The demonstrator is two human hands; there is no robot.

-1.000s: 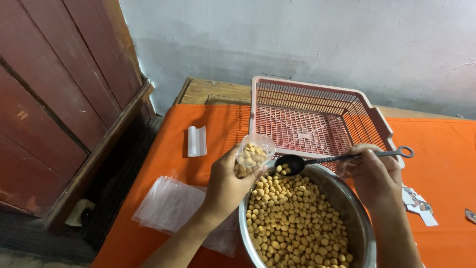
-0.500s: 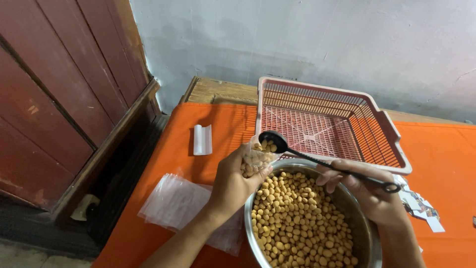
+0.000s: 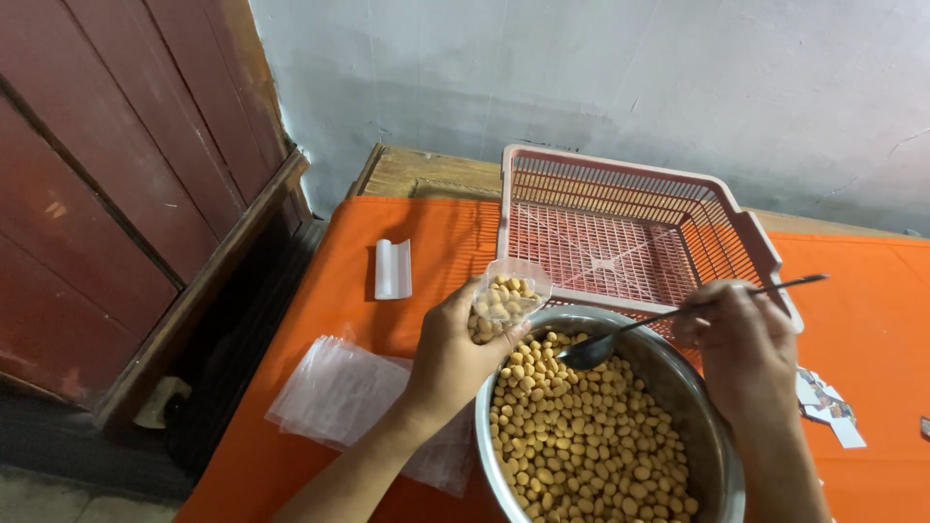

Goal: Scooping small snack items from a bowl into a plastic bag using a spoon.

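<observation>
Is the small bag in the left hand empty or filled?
Partly filled: tan snack balls show through the clear bag, mouth open, held by the left hand.

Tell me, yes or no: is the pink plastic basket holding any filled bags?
No, the pink plastic mesh basket shows only its bare grid floor; the one small clear bag of tan snacks is in the left hand.

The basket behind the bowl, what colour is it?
Pink basket, seen best in the head view.
</observation>
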